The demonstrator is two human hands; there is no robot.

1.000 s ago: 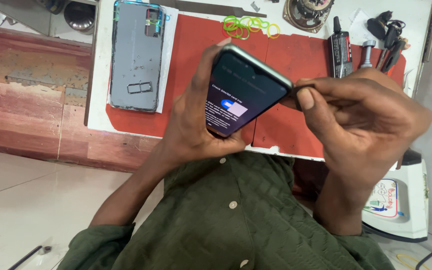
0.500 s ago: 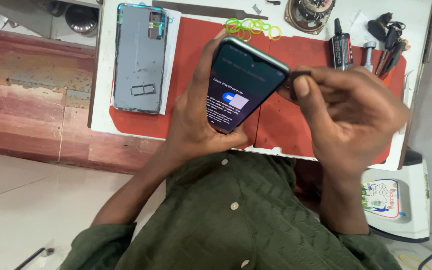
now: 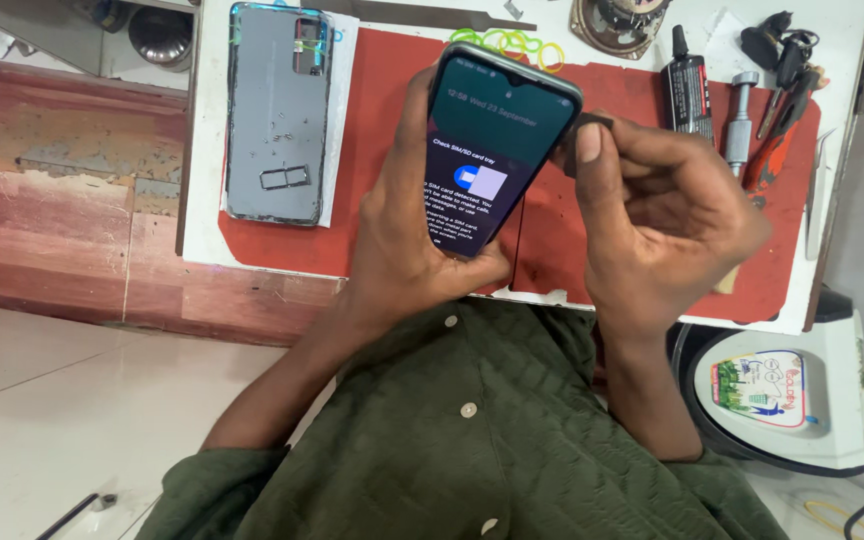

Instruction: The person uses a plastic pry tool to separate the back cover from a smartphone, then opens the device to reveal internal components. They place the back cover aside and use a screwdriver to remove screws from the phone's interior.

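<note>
— From the head camera, what do you see in the hands?

— The left hand (image 3: 407,240) grasps a dark smartphone with a lit screen (image 3: 492,150). The palm is behind the phone, and the fingers wrap its lower edge. The phone is lifted above the red rubber work mat (image 3: 382,120), tilted, with its top pointing away from the person.

— And the other hand?

— The right hand (image 3: 667,215) is at the right edge of the phone. Its thumb and forefinger pinch a small dark piece (image 3: 592,125) that touches the phone's side. What this piece is exactly, I cannot tell; it is too small.

— What lies on the table?

— On the white worktable (image 3: 207,150), at the left of the mat, a grey phone back cover (image 3: 277,110) lies flat on a white sheet, with a small card tray (image 3: 285,177) on top of it. Near the far edge there are green rubber bands (image 3: 507,42) and a round metal speaker part (image 3: 620,22). To the right I see a black glue tube (image 3: 687,85), a metal screwdriver (image 3: 740,115) and pliers with red handles (image 3: 782,130), near to each other.

— And the person?

— The person wears a green buttoned shirt (image 3: 472,430), which fills the lower part of the view.
</note>
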